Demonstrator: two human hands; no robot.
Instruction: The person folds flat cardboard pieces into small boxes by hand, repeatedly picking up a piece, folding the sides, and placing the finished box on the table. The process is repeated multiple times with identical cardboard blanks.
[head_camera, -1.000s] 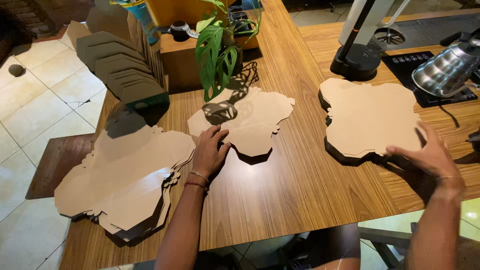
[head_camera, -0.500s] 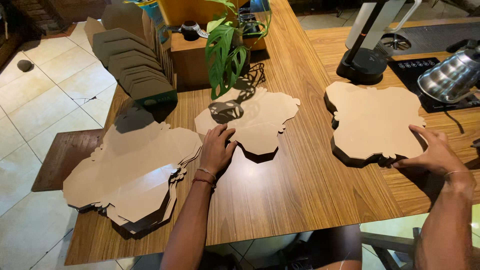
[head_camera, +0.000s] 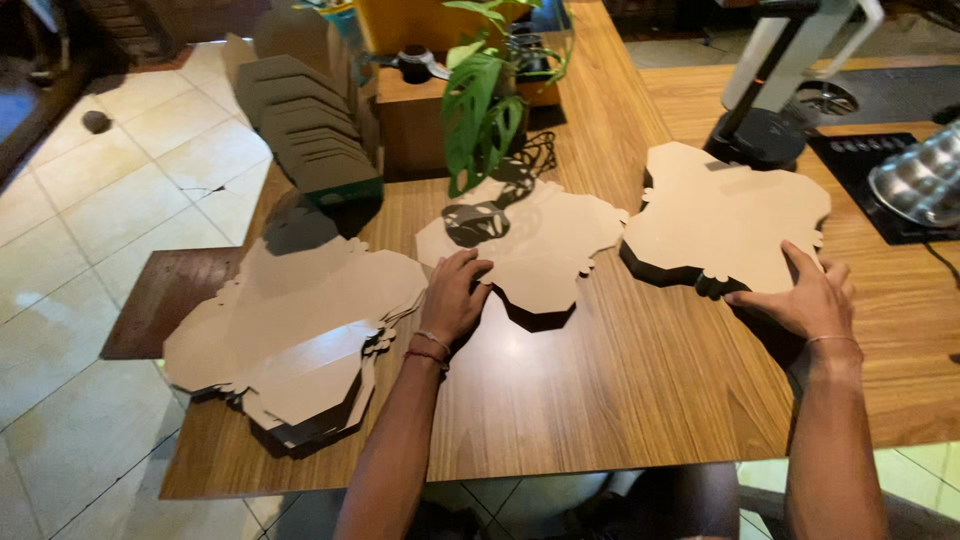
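Three stacks of flat brown cardboard cut-outs lie on a wooden table (head_camera: 620, 390). My left hand (head_camera: 455, 298) rests with spread fingers on the near left edge of the middle cardboard stack (head_camera: 545, 240), beside the big left stack (head_camera: 300, 330). My right hand (head_camera: 800, 295) lies on the near corner of the right cardboard stack (head_camera: 725, 215), fingers on top and thumb at its edge. Whether it grips a sheet or only touches it is unclear. Both wrists wear thin bracelets.
A potted leafy plant (head_camera: 485, 105) on a wooden box (head_camera: 415, 125) stands behind the middle stack. A row of folded cardboard boxes (head_camera: 310, 140) lies at the back left. A black and white stand (head_camera: 765, 100) and a metal kettle (head_camera: 915, 185) on a black mat are at the right.
The view has shifted so everything sits more to the left. My right hand has moved inward onto the near corner of the right stack. My left hand stays on the middle stack's edge.
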